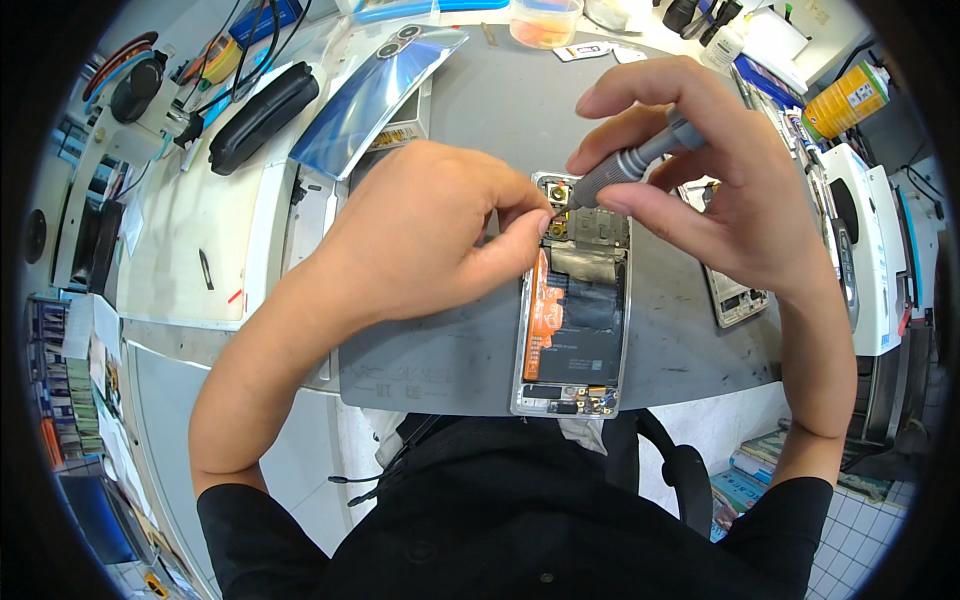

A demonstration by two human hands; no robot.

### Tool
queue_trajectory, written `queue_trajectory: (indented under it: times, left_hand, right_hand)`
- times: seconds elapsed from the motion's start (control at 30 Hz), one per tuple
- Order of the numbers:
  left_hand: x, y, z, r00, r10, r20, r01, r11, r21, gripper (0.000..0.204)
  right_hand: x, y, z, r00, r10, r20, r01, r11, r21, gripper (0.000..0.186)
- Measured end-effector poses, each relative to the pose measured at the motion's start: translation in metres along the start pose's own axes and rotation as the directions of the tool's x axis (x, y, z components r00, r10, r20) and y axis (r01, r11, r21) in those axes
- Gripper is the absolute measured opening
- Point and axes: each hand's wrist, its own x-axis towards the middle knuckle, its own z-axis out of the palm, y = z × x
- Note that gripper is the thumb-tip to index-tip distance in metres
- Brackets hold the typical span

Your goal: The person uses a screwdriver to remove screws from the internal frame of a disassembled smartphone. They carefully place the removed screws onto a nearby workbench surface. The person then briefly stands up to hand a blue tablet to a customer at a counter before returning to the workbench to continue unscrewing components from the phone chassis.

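The scene was brightly and evenly lit from above, with soft shadows under the hands. Glare streaked the blue phone back cover (378,95). Fisheye distortion bent the bench edges, a black vignette ringed the frame, and the rim was slightly blurred.

Place: you sit at a phone repair workshop bench (200,230).
Evidence: grey work mat (450,360), and beyond it a detached phone back cover (375,95).
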Motion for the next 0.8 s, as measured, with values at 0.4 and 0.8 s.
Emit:
queue_trajectory:
  times: [0.4,0.8]
  left_hand:
    - [-0.004,-0.004,0.005,1.000,0.015,-0.001,-0.015,1.000,-0.002,0.022]
    - [-0.006,-0.009,0.000,0.996,-0.083,-0.041,0.084,0.996,0.028,0.023]
  right_hand:
    - [0.004,0.000,0.006,0.997,0.035,0.075,-0.032,0.999,-0.042,0.045]
    - [0.019,-0.024,-0.006,0.960,0.117,0.253,0.005,0.901,-0.434,0.044]
